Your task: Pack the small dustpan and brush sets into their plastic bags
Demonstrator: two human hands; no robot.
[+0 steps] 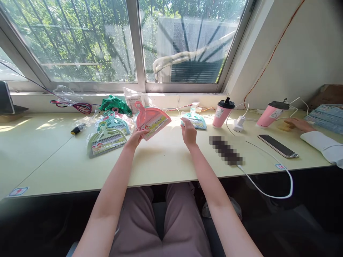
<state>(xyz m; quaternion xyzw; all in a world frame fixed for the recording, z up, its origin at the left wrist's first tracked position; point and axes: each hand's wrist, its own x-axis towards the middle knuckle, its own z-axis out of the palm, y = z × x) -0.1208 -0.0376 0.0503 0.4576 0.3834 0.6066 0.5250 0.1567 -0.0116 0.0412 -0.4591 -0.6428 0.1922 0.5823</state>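
My left hand [137,138] grips a pink mini dustpan-and-brush set [151,119] by its lower left edge, tilted above the table. My right hand [189,132] is raised, fingers bent and partly apart, with nothing seen in it. Just behind those fingers a light blue dustpan set [197,120] lies on the table; whether they touch it I cannot tell. To the left of my left hand lies a green dustpan set [107,141] in clear wrapping. It overlaps a teal dustpan set [118,123], with another pinkish one partly hidden behind.
Two pink cups [223,116] with black lids stand at the right, near a white charger [239,123]. A phone [278,145], a pixelated dark object [226,150] and a white cable lie closer. Another person's hand [300,125] rests far right. A yellow-black tool [77,129] lies left.
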